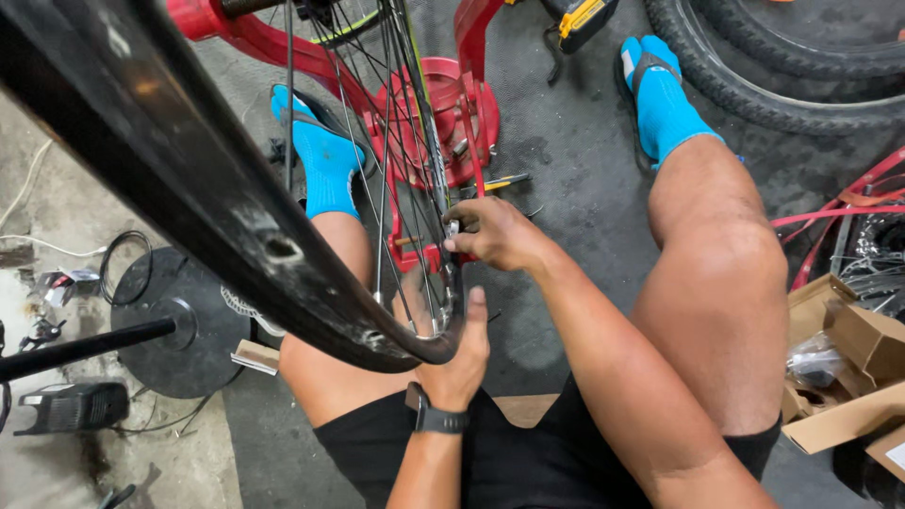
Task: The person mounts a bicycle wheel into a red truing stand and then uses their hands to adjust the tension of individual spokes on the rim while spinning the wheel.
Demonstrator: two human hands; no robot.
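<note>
L hand [459,363] cupping rim [217,212], R hand [495,233] pinching spoke [436,170]

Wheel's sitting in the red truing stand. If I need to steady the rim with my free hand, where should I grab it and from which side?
Probably the bottom arc of the black rim, from below on the near side, palm cupped under it as the left hand does now. That stretch is closest and bare, away from the red truing stand, and leaves the spokes free for the right hand, pinching near the rim.

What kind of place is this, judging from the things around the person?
Probably a bicycle repair workshop. A spoked wheel rim sits in a red truing stand, knobby tyres lie on the concrete floor, and cardboard boxes stand at the side.
</note>
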